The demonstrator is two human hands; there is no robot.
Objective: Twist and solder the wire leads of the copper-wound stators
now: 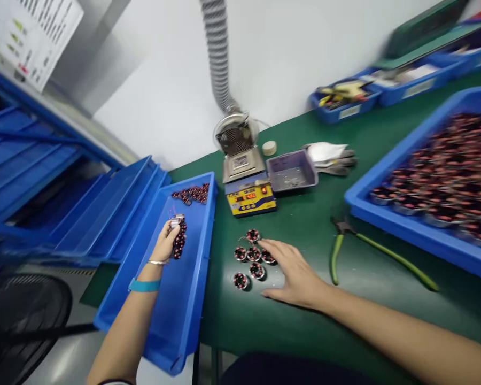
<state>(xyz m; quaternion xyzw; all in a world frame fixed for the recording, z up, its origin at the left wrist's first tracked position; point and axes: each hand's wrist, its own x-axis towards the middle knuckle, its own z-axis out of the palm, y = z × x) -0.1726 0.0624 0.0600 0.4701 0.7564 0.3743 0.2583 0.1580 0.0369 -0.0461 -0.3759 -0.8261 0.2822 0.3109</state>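
Observation:
My left hand (166, 245) reaches over the blue tray (186, 289) on the left. Its fingers are closed on a small silver-sided round part (177, 220). A row of dark parts with reddish dots (179, 243) shows right beside these fingers; I cannot tell whether it is held or lies in the tray. More such parts (194, 193) sit at the tray's far end. On the green table, my right hand (291, 270) is spread, its fingertips close to several round metal-rimmed parts (254, 254) with black and reddish insides. Nothing shows in its grasp.
A yellow-fronted solder pot (250, 199) stands under a grey duct hose (218, 53). Near it are a purple-grey tray (292, 187) and gloves (332, 158). Green-handled pliers (347, 227) lie before a large blue tray (355, 198) full of round parts. Small blue bins (347, 112) line the wall.

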